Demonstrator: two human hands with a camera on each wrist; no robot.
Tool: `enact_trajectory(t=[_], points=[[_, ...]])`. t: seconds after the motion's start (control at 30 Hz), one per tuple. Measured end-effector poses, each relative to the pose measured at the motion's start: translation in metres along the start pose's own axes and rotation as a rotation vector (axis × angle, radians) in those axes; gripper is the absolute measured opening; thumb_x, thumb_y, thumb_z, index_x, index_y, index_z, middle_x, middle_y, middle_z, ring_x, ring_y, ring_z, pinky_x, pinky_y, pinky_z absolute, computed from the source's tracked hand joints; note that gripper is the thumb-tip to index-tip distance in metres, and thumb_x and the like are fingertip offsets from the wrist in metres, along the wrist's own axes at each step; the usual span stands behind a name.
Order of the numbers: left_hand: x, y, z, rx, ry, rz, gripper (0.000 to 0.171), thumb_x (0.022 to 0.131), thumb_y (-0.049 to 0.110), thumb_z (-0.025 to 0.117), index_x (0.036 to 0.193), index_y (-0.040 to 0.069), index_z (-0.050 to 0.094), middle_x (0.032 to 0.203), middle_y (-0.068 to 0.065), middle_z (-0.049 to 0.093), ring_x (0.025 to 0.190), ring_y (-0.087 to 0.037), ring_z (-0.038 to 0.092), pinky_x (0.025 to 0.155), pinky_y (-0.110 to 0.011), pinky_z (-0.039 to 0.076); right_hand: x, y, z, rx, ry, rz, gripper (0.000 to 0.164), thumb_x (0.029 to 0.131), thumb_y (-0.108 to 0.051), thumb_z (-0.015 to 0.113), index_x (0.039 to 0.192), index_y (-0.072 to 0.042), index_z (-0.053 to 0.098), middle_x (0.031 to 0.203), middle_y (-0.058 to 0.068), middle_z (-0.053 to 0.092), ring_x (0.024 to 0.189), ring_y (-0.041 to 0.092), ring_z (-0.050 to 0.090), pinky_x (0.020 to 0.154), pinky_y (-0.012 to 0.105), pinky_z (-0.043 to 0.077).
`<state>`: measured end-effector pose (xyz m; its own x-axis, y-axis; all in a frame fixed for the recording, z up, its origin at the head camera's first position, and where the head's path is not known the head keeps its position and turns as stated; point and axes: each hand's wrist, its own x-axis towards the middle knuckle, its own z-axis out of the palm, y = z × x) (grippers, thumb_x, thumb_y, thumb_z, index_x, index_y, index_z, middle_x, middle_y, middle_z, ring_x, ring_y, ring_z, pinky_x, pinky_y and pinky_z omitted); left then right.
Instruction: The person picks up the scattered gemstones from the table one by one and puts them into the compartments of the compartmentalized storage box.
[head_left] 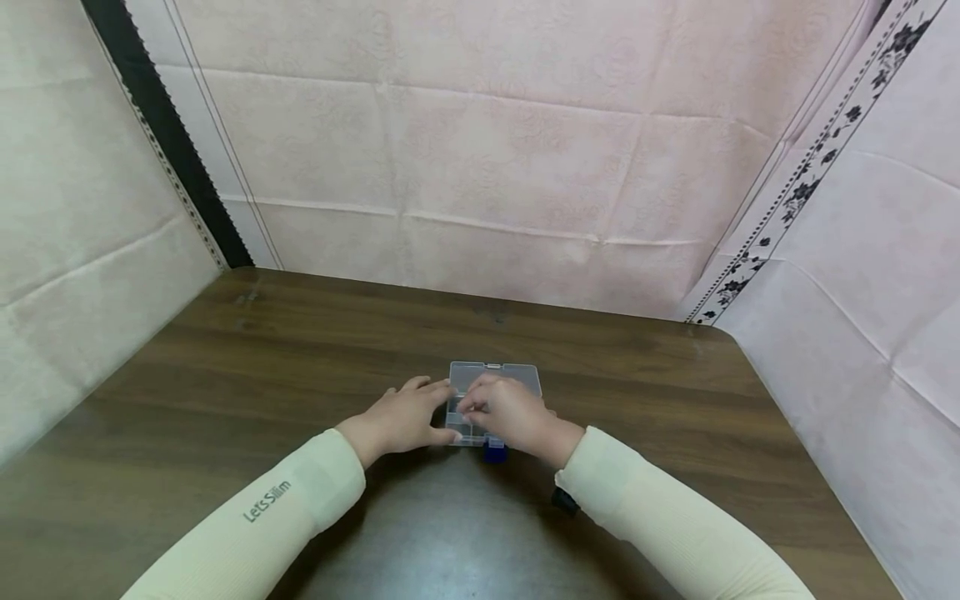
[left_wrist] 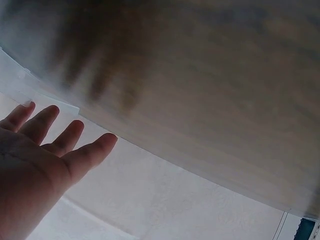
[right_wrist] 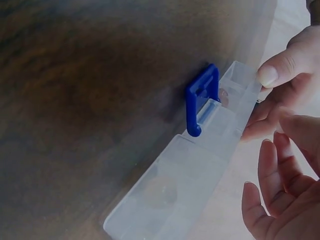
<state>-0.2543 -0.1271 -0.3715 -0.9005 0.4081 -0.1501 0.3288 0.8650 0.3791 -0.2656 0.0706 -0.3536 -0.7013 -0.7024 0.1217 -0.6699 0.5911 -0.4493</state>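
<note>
A small clear plastic compartment box (head_left: pixel 465 440) lies on the table, with a blue latch (right_wrist: pixel 191 105) projecting from its near side. My left hand (head_left: pixel 407 417) is spread along the box's left side, its thumb at the near left corner. In the left wrist view its fingers (left_wrist: pixel 90 152) are apart and gently bent. Over the compartments hovers my right hand (head_left: pixel 510 412), fingers curled and thumb tip near the forefinger; I cannot tell whether something small is between them. Through the box wall a round pinkish thing (right_wrist: pixel 223 97) shows beside the latch.
The brown wood-grain table (head_left: pixel 315 333) spreads around the box. Pale cloth (head_left: pixel 480 167) hangs behind it and on both sides. A dark device (head_left: pixel 565 501) sits under the right wrist.
</note>
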Motion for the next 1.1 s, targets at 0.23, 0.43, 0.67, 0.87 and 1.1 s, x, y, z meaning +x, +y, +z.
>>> enact_trajectory(t=[0.23, 0.43, 0.67, 0.87, 1.1], points=[[0.0012, -0.0016, 0.0014, 0.0, -0.007, 0.01, 0.072, 0.088, 0.053, 0.064, 0.147, 0.017, 0.043, 0.156, -0.004, 0.032, 0.144, -0.035, 0.021, 0.105, -0.069, 0.023, 0.0006, 0.0018, 0.0035, -0.037, -0.002, -0.045, 0.014, 0.088, -0.011, 0.07, 0.101, -0.009, 0.075, 0.102, -0.001, 0.065, 0.086, 0.012, 0.064, 0.074, 0.022, 0.052], [0.0018, -0.0025, 0.0018, -0.01, -0.006, 0.008, 0.072, 0.088, 0.053, 0.064, 0.147, 0.017, 0.042, 0.156, -0.004, 0.032, 0.144, -0.035, 0.021, 0.104, -0.07, 0.023, 0.0013, 0.0018, 0.005, -0.054, -0.004, -0.061, 0.013, 0.088, -0.011, 0.071, 0.1, -0.009, 0.075, 0.101, 0.0, 0.066, 0.086, 0.012, 0.065, 0.074, 0.022, 0.052], [0.0011, -0.0012, 0.0008, -0.018, -0.011, 0.002, 0.072, 0.088, 0.052, 0.064, 0.147, 0.017, 0.042, 0.156, -0.004, 0.032, 0.144, -0.035, 0.021, 0.105, -0.069, 0.022, 0.0017, 0.0009, 0.0074, -0.074, -0.015, -0.05, 0.014, 0.088, -0.012, 0.071, 0.101, -0.01, 0.075, 0.101, 0.0, 0.066, 0.084, 0.011, 0.064, 0.073, 0.021, 0.052], [0.0014, -0.0014, 0.002, -0.01, -0.014, -0.002, 0.073, 0.088, 0.053, 0.063, 0.148, 0.018, 0.041, 0.156, -0.003, 0.032, 0.145, -0.034, 0.02, 0.106, -0.069, 0.022, 0.0027, 0.0035, 0.0091, -0.123, 0.008, -0.057, 0.027, 0.087, -0.017, 0.072, 0.113, -0.011, 0.072, 0.117, 0.003, 0.064, 0.108, 0.018, 0.06, 0.09, 0.033, 0.051], [0.0002, -0.0016, 0.0012, 0.012, -0.013, -0.007, 0.074, 0.088, 0.054, 0.063, 0.148, 0.016, 0.041, 0.156, -0.001, 0.032, 0.145, -0.034, 0.02, 0.106, -0.068, 0.022, 0.0007, 0.0055, 0.0061, -0.107, 0.043, -0.001, 0.054, 0.086, -0.026, 0.074, 0.136, -0.018, 0.057, 0.147, 0.007, 0.045, 0.136, 0.03, 0.039, 0.11, 0.055, 0.029]])
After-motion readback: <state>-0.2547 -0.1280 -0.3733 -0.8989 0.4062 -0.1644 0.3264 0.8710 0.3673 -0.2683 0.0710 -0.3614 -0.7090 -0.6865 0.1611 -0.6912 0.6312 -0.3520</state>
